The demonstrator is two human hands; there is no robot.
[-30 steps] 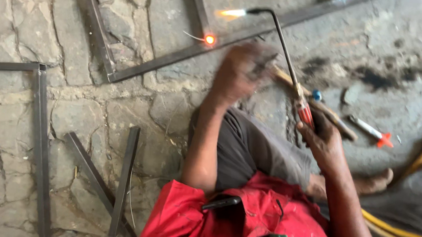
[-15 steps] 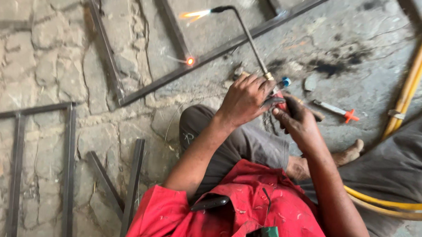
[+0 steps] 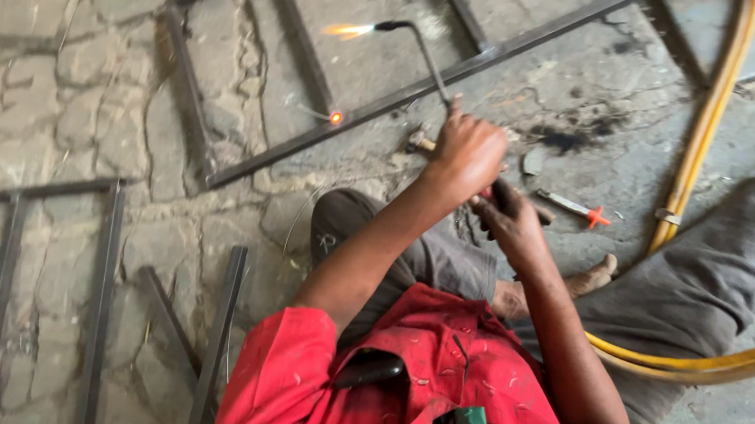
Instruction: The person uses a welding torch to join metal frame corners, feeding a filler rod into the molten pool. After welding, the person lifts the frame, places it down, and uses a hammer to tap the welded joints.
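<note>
Far left on the cracked stone floor (image 3: 76, 85), a dark steel frame (image 3: 312, 141) carries a glowing orange spot (image 3: 336, 118). Your left hand (image 3: 466, 152) closes around the lit torch (image 3: 420, 51); your right hand (image 3: 510, 217) curls over its handle, beside the yellow hose (image 3: 707, 120).

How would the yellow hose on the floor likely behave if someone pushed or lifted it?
The yellow hose curves in a long loop across the stone floor, so it is probably flexible and would sag when lifted. Pushed, it would likely slide and bend rather than roll away.
</note>
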